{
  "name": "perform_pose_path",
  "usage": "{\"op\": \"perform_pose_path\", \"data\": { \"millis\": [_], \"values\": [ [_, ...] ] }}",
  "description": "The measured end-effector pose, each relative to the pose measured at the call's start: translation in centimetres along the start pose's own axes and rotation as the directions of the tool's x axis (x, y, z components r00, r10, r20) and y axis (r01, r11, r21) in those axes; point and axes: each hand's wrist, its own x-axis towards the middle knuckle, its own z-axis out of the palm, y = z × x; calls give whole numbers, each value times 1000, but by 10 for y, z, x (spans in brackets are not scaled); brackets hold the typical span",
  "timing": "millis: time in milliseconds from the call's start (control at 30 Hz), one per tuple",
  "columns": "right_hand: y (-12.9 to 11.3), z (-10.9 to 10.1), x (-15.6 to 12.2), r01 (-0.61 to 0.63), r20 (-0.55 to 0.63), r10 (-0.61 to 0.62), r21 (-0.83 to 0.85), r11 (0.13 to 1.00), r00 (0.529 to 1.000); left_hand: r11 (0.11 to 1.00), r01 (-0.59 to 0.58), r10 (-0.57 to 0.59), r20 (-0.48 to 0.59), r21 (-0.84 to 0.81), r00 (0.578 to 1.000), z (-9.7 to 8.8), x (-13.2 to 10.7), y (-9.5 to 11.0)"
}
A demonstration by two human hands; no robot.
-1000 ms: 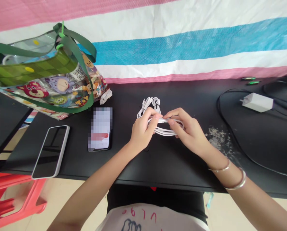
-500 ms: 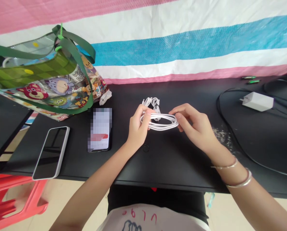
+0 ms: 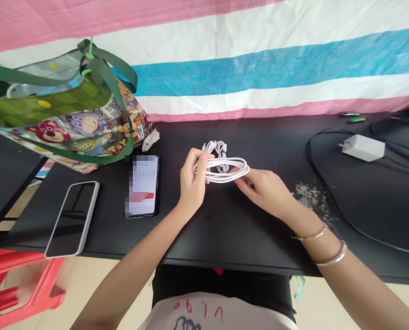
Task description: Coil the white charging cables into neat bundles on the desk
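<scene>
A white cable [image 3: 226,178] is wound into an oval coil held above the black table. My left hand [image 3: 193,178] is closed on the coil's left end, thumb on top. At the right end, my right hand [image 3: 264,190] is closed on the coil from below; its fingertips are partly hidden under the strands. Just behind the coil, a second white cable [image 3: 220,147], bundled with a dark tie, lies on the table. A small black ring [image 3: 208,212] rests on the table in front of my left hand.
To the left are a clear cartoon bag [image 3: 87,123], a phone with a lit screen [image 3: 144,183] and a dark-screened phone [image 3: 72,220]. On the right lie a white charger [image 3: 364,147], a black cable [image 3: 331,192] and pale crumbs [image 3: 309,195]. A red stool [image 3: 35,284] stands lower left.
The coil has shifted slightly left and tilted up at its right end. My right hand has moved left and lower, with its fingers now beneath the strands. My left hand keeps its grip.
</scene>
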Motion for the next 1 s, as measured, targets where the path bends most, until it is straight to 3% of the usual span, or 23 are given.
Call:
{"op": "perform_pose_path", "data": {
  "millis": [300, 533, 1000],
  "values": [
    [-4, 4, 2, 75, 156, -57, -115, 991, 986, 999, 41, -42, 43, 14, 998, 0, -2, 3],
    [-4, 4, 1, 111, 138, -93, -127, 986, 986, 997, 68, -71, 68, 42, 995, 1, -3, 4],
    [-1, 1, 1, 73, 160, -50, -138, 988, 986, 998, 45, -48, 89, 34, 995, 1, -4, 3]
  ]
}}
